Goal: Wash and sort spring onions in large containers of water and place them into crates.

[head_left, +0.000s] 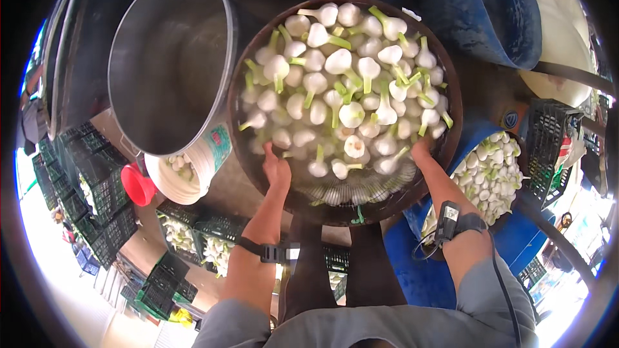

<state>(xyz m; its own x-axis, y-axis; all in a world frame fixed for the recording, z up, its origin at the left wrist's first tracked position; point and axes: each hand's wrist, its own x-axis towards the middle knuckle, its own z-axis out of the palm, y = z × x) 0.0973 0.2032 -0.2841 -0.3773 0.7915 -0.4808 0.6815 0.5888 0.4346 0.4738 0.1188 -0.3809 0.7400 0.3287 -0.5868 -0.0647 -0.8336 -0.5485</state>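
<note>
A round, brown-rimmed tub [454, 100] in front of me is full of cloudy water and white garlic bulbs [340, 62] with short green stems. At its near side, a wire basket [354, 194] shows its thin ribs through the water. My left hand [276, 166] dips in at the tub's left side, thumb upward and fingers curled; what they close on is hidden under the water. On the right side, my right hand [422, 149] reaches in beside the bulbs, its fingers submerged and out of sight.
A large metal pot [222, 13] stands at left, near a white bucket [201, 183] and red bowl [137, 184]. Blue barrels [480, 13] rise at far right. More garlic fills a blue container [493, 177] by my right arm. Dark crates [109, 219] stack at left.
</note>
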